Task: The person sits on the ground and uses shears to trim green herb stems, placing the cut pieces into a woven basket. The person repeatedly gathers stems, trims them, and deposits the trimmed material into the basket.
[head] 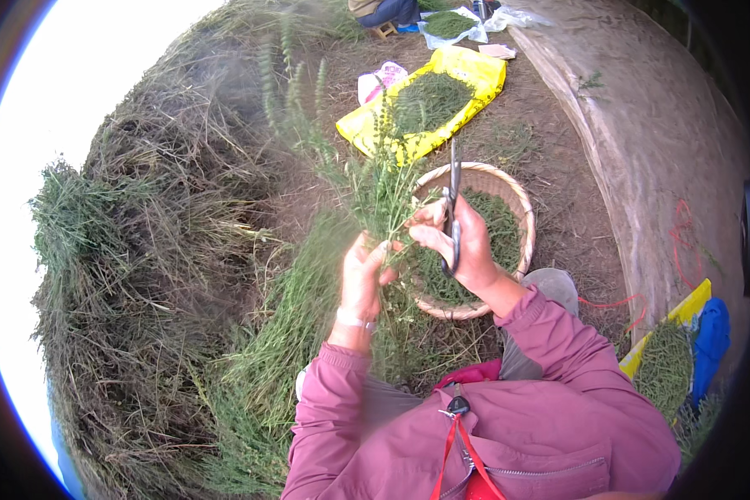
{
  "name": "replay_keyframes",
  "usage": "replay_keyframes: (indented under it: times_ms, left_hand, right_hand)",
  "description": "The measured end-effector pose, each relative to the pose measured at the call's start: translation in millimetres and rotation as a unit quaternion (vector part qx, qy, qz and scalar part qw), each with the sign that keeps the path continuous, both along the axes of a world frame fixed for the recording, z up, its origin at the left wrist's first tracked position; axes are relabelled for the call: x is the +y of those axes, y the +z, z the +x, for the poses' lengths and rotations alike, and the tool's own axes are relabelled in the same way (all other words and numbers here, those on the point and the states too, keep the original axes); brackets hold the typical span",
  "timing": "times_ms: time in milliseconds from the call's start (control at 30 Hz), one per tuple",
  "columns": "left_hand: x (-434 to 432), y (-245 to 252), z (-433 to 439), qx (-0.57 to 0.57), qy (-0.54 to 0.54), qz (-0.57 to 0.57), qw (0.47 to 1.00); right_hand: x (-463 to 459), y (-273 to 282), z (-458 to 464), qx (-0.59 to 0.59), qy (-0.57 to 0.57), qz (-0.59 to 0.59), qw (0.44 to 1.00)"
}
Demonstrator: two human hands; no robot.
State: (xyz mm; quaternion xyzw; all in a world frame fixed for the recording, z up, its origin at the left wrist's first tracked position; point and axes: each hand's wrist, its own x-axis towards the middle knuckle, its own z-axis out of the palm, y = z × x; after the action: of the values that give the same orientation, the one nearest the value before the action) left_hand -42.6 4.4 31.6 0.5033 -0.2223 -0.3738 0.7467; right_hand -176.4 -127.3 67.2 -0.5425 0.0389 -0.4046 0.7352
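My left hand (364,272) grips a bunch of leafy green stems (381,187) by the lower ends, with the seed-like spikes pointing away from me. In my right hand (465,240) is a pair of dark metal scissors (454,200), blades pointing up and away. The fingertips of that hand touch thin stems at the bunch's right side. Below both hands stands a round woven basket (526,206) with a pale rim, partly hidden by my right hand and forearm. Cut green sprigs (500,231) lie inside it.
A yellow plastic sack (487,69) with cut greens lies beyond the basket. Uncut green stalks (275,350) lie to my left, beside a large heap of dry stalks (156,262). At right are a pale sheet (650,125) and another filled yellow sack (637,359). A seated person (390,11) is at the top.
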Motion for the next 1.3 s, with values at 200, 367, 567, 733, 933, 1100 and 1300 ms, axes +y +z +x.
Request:
replay_keyframes:
  times_ms: [200,367,567,733,933,1100,1300]
  left_hand:
    - [17.9,-0.9,38.1,0.022,-0.031,-0.061,0.997]
    - [15.3,-1.7,49.4,0.120,-0.046,-0.069,0.989]
    - [9.0,-15.6,51.4,0.112,-0.051,-0.019,0.992]
    - [-1.0,-20.5,49.8,0.100,-0.073,0.005,0.992]
    - [-9.2,-22.9,50.4,0.141,-0.031,-0.008,0.989]
    - [-17.4,-21.9,49.1,0.103,-0.024,-0.015,0.994]
    - [-22.3,-34.0,49.5,0.069,-0.034,0.010,0.997]
  right_hand:
    - [-19.1,-25.1,-42.8,0.128,0.109,-0.060,0.984]
    - [-20.5,-32.5,-36.0,0.260,0.176,-0.106,0.944]
    - [-18.2,-7.0,-21.6,0.267,0.164,-0.112,0.943]
    - [-26.7,-24.1,-14.7,0.251,0.088,-0.201,0.943]
    - [-35.0,-32.0,-26.0,0.252,0.082,-0.188,0.946]
    - [-37.8,-28.8,-32.6,0.254,0.069,-0.230,0.937]
    - [-35.1,-43.1,-23.4,0.253,0.069,-0.208,0.942]
